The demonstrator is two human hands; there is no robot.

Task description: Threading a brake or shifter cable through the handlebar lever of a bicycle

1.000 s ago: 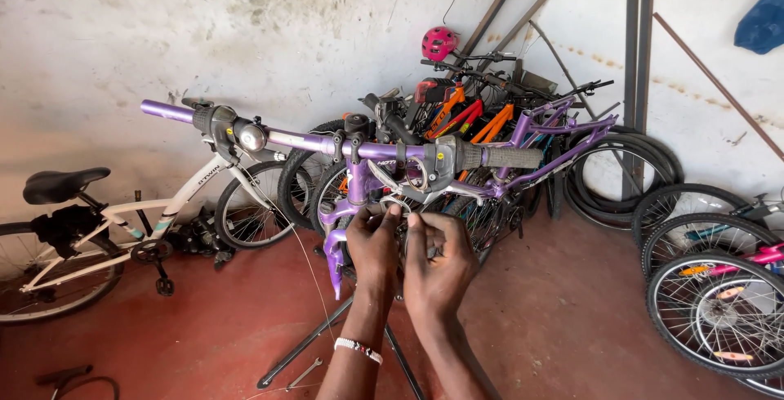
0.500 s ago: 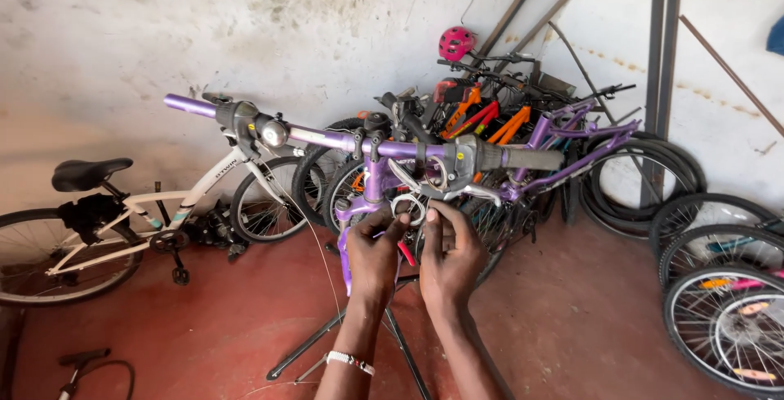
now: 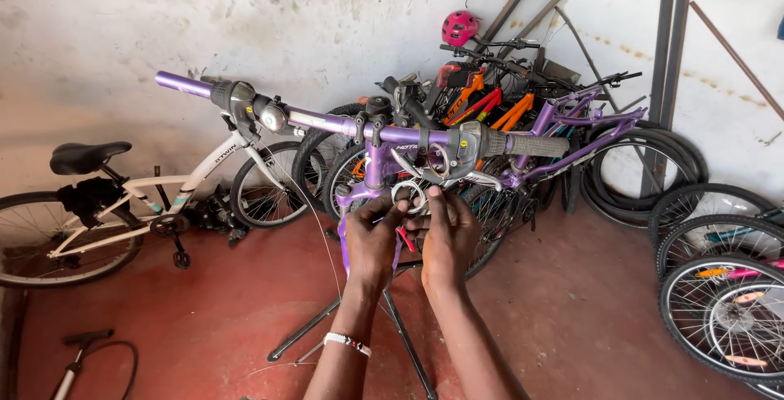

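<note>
A: What sort of place?

B: Bicycle repair workshop. Rough stained wall [image 3: 122,32], red painted floor [image 3: 588,326].

A: Evidence?

B: A purple bike [image 3: 384,134] on a repair stand [image 3: 392,318], its handlebar just above the fingers [image 3: 384,212]. A pile of bike frames [image 3: 506,98] behind the fingers, a pink helmet [image 3: 460,26] on top. Loose tyres and wheels [image 3: 719,286] well to their right. A white bicycle [image 3: 122,196] well to their left, a floor pump [image 3: 77,359] lying lower left.
</note>
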